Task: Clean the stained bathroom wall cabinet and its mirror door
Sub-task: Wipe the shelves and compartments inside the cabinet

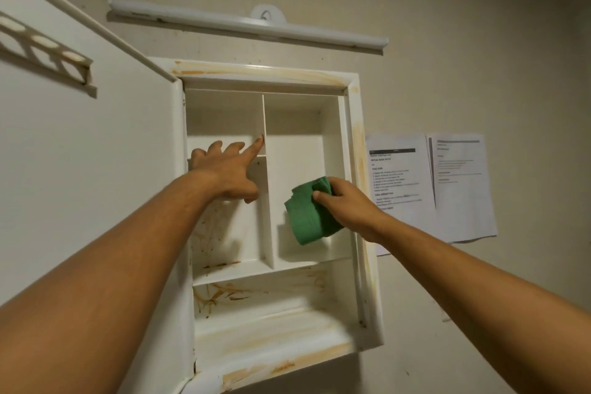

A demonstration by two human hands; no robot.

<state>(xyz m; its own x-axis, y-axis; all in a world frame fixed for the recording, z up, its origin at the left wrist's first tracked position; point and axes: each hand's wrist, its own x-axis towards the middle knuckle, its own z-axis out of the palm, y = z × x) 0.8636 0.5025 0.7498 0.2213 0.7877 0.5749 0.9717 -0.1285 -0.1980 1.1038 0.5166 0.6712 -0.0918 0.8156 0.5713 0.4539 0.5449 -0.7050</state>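
The white wall cabinet (355,125) hangs open, its door (96,185) swung out to the left edge so that only the plain inner face shows; the mirror side is out of sight. A pierced rack (44,45) sits near the door's top left corner.

The left hand (224,174) reaches into the upper left compartment with its fingers spread wide, holding nothing. Its index finger (256,147) is stretched out with the tip against the vertical divider (268,217).

The right hand (348,206) grips a folded green cloth (305,217), fingers curled round it, in front of the tall right compartment near the cabinet's right edge. Whether the cloth touches the back panel cannot be told.

Orange-brown stains (211,233) streak the back of the lower left compartment, the shelf (230,270) under it, the wide bottom compartment, the bottom ledge (271,339), and the frame along its top and right edges.

On the wall above the cabinet is a long white light fitting (224,21). Just beside the cabinet's right edge, 2 printed sheets (399,176) are stuck to the wall.
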